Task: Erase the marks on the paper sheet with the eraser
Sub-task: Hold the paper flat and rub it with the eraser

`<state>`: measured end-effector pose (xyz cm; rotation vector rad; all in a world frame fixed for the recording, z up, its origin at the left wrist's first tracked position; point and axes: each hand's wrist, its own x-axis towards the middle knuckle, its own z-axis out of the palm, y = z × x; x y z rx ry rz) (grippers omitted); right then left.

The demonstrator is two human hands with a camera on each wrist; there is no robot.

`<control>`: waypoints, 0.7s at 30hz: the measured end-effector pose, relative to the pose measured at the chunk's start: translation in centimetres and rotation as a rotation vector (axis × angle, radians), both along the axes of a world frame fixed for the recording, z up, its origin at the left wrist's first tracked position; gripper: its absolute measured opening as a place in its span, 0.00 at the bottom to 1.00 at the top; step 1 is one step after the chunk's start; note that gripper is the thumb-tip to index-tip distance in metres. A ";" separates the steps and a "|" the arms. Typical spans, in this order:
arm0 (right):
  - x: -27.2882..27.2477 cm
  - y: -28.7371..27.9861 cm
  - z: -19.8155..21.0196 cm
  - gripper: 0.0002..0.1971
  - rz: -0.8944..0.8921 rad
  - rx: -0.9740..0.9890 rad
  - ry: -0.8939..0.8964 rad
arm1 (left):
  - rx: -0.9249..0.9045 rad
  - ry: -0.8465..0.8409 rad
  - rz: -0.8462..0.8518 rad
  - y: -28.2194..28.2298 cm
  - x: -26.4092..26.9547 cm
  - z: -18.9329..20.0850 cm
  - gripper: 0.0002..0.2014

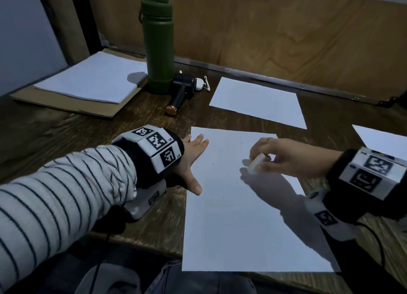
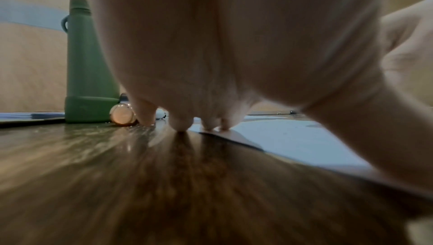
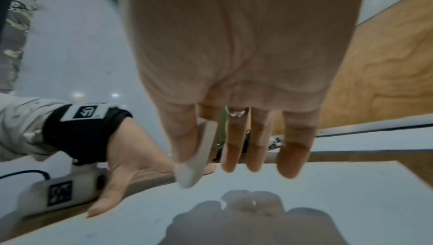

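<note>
right hand (image 1: 284,159) hides eraser (image 1: 255,166) top | paper sheet (image 1: 237,216) marks faint

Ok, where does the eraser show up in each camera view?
Head: the eraser is right of centre, pinched in the right hand above the sheet.
Left wrist: not in it.
Right wrist: centre, low, between thumb and forefinger.
Shared landmark: the sheet's left edge, where the left hand rests, shows in all three.
</note>
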<state>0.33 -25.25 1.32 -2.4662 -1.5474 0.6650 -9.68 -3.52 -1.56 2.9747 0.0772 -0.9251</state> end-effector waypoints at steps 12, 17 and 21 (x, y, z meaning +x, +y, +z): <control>-1.7 0.3 -0.5 0.09 -0.060 -0.037 -0.118 | -0.040 -0.012 0.017 -1.4 0.6 1.0 0.56; -0.3 5.6 0.0 0.15 -0.031 0.123 -0.193 | -0.095 -0.167 0.080 -1.2 1.0 0.3 0.51; 0.0 9.5 -0.7 0.16 -0.155 0.078 -0.257 | -0.048 -0.149 0.052 -1.0 0.9 -0.4 0.57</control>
